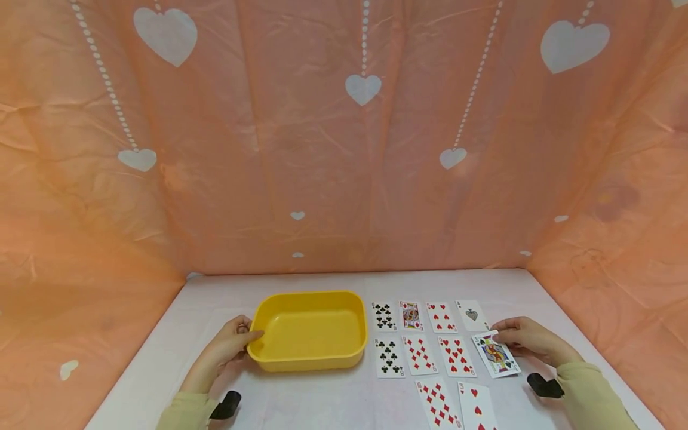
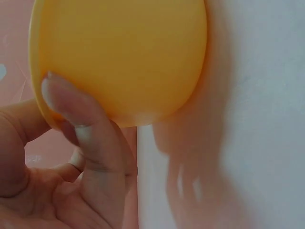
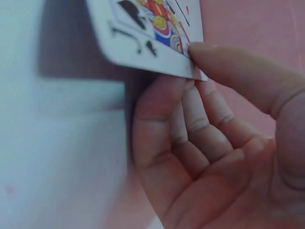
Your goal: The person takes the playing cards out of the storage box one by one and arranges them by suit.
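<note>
My left hand point(image 1: 228, 341) pinches the left rim of a yellow plastic basin point(image 1: 309, 362), thumb on one side of the wall and fingers on the other. In the left wrist view the basin point(image 2: 128, 57) fills the top, with the thumb point(image 2: 66, 100) against it. At the right, my right hand point(image 1: 529, 339) pinches a jack of spades point(image 1: 495, 353) between thumb and fingers. The right wrist view shows the card point(image 3: 143, 43) tilted, one corner marked J. Just behind that hand lies an ace of spades point(image 1: 472, 315), face up.
Playing cards lie face up in rows right of the basin, among them a clubs card point(image 1: 389, 357), a diamonds card point(image 1: 419, 355), a hearts card point(image 1: 457, 356) and a three of hearts point(image 1: 477, 406). An orange curtain point(image 1: 322, 179) with pale hearts encloses the white table point(image 1: 317, 400).
</note>
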